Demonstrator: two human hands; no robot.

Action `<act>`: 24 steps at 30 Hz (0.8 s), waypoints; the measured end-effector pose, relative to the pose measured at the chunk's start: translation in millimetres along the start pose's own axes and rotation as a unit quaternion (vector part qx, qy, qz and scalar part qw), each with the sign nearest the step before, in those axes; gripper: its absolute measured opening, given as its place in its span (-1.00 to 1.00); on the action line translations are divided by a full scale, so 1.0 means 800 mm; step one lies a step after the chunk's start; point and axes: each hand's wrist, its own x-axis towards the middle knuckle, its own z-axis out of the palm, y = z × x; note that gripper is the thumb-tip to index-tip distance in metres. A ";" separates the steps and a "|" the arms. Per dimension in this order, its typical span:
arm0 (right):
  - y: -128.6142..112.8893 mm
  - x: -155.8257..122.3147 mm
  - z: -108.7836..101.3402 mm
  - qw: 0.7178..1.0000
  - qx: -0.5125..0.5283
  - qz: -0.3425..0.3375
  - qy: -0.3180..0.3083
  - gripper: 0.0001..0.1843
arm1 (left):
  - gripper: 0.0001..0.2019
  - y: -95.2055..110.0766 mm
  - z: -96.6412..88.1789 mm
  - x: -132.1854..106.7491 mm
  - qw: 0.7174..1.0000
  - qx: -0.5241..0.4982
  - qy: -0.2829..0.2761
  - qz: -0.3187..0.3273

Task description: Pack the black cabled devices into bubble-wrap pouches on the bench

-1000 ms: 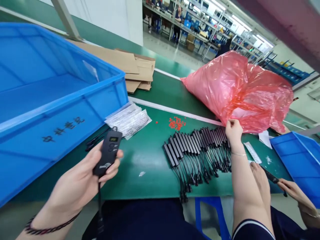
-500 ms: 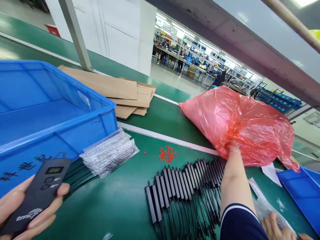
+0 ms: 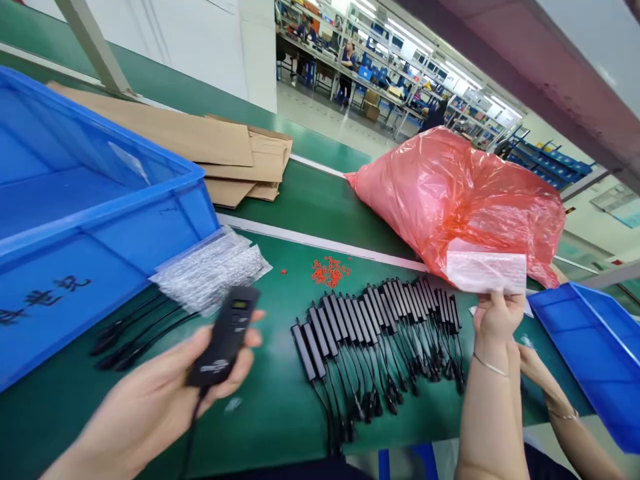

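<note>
My left hand [image 3: 175,383] is wrapped round a black handheld controller [image 3: 227,340] with a small lit display, buttons and a cable hanging from its lower end. Farther right, my right hand [image 3: 497,315] pinches a pale, translucent packing pouch [image 3: 487,270] by its lower edge. That pouch is in front of a large red plastic bag [image 3: 420,193]. Between my hands a row of slim black controllers [image 3: 345,320] lies on the green bench [image 3: 270,400], their cables trailing toward me. Small red rings [image 3: 330,271] are scattered behind the row.
A big blue crate [image 3: 150,220] stands at left, with bubble-wrap pouches [image 3: 213,273] over black cabled items beside it. Flattened cardboard [image 3: 240,160] lies behind. At right are another blue crate [image 3: 590,353] and a co-worker's arm [image 3: 550,390], close to mine.
My right hand has come out of the red bag with the pale pouch. My left hand has moved right with the controller. The co-worker's hand has reached farther forward.
</note>
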 end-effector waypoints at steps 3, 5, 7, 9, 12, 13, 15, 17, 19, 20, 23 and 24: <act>-0.044 -0.102 0.032 0.981 0.142 0.095 -0.090 -0.60 | -0.54 -0.012 0.051 -0.004 0.991 -0.004 -0.135 -0.018; -0.068 -0.162 0.057 0.953 0.171 0.182 -0.169 -0.69 | -0.49 -0.019 0.067 -0.005 0.982 0.009 -0.190 0.013; -0.084 -0.208 0.080 0.917 0.175 0.243 -0.263 -0.75 | -0.44 -0.022 0.068 -0.006 0.978 0.026 -0.199 0.056; -0.090 -0.239 0.100 0.878 0.169 0.268 -0.359 -0.78 | -0.43 -0.022 0.058 -0.008 0.977 0.049 -0.197 0.060; -0.084 -0.261 0.133 0.841 0.149 0.272 -0.443 -0.76 | -0.50 -0.022 0.033 -0.012 0.988 0.068 -0.136 0.039; -0.079 -0.264 0.145 0.841 0.139 0.272 -0.447 -0.73 | -0.52 -0.022 0.023 -0.013 0.992 0.056 -0.100 0.045; -0.069 -0.266 0.169 0.843 0.113 0.275 -0.448 -0.66 | -0.56 -0.021 0.004 -0.016 0.997 -0.001 -0.023 0.074; -0.063 -0.264 0.189 0.839 0.070 0.262 -0.472 -0.59 | -0.58 -0.018 -0.012 -0.019 0.991 -0.078 0.034 0.099; -0.068 -0.264 0.200 0.855 0.003 0.181 -0.486 -0.52 | -0.59 -0.014 -0.021 -0.024 0.979 -0.149 0.077 0.115; -0.076 -0.266 0.202 0.875 -0.038 0.115 -0.469 -0.49 | -0.59 -0.014 -0.023 -0.026 0.972 -0.178 0.093 0.123; -0.119 -0.289 0.192 0.917 -0.113 -0.050 -0.379 -0.62 | -0.60 -0.019 -0.016 -0.030 0.949 -0.252 0.109 0.154; -0.135 -0.303 0.187 0.912 -0.102 -0.049 -0.395 -0.70 | -0.61 -0.023 -0.012 -0.030 0.942 -0.270 0.107 0.167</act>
